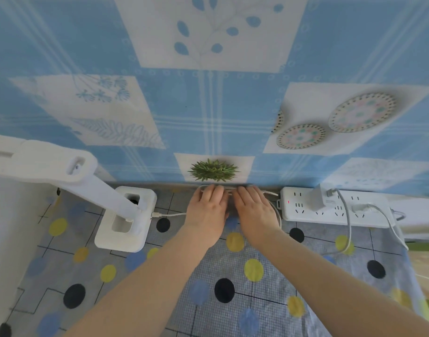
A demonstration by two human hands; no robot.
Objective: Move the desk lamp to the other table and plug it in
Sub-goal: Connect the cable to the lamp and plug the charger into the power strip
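Both hands, left (207, 205) and right (253, 206), are gripping the bundled cord (276, 210) at the table's back edge, the lamp (126, 220) is standing left of them, and the strip (335, 206) is lying rightward, nearer the right hand.

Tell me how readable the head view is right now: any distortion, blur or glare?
Head view: wide-angle bending curves the power strip and wall pattern toward the edges; the desk lamp arm is soft at the left edge; lighting is even, no glare; both hands, left hand and right hand, are sharp.
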